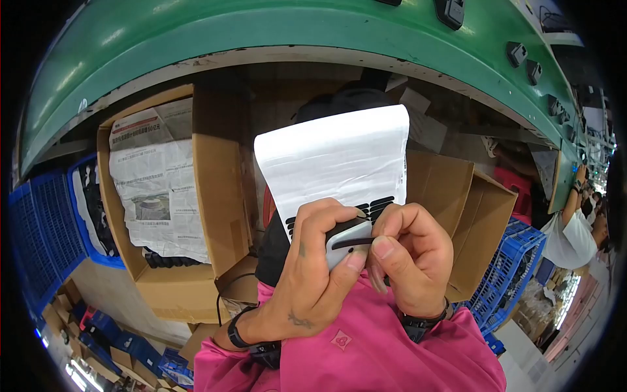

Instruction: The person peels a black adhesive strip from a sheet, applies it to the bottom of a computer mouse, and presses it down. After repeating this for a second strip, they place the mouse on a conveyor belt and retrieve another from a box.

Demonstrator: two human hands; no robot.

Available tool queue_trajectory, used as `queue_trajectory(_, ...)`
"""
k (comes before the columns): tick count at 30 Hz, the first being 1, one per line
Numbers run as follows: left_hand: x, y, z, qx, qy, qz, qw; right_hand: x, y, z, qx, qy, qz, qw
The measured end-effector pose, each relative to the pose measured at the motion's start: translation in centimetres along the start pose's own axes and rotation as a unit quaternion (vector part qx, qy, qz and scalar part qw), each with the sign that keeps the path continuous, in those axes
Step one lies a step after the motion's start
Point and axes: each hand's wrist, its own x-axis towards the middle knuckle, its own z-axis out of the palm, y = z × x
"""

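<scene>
My left hand (304,277) grips a small block-shaped piece (358,230) with a light grey face and a black side. Its thumb presses the near edge of the grey face, beside a small dark hole. A narrow black strip (349,244) lies along that face, and my right hand (418,261) pinches its right end between thumb and forefinger. Under both hands a white sheet (333,157) slopes over my lap, its far end curled. Rows of short black strips (379,206) sit on the sheet's near part, partly covered by my fingers.
Left stands an open carton (219,183) with newspaper (150,189) over dark parts. Beyond it is a blue crate (52,209). Another carton (467,222) and blue crate (506,274) stand right. A green bench (261,29) with black parts (450,12) runs across the far side. People are at far right.
</scene>
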Motion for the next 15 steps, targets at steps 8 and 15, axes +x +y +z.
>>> queue_trajectory(8, 0.12, -0.08, -0.18, 0.011, 0.003, 0.006, 1.000, 0.25, 0.10, 0.10, -0.006, 0.003, -0.003, 1.000)
queue_trajectory(15, -0.06, -0.06, -0.24, 0.015, 0.003, -0.001, 1.000, 0.17, 0.33, 0.21, -0.001, 0.009, 0.000, 1.000)
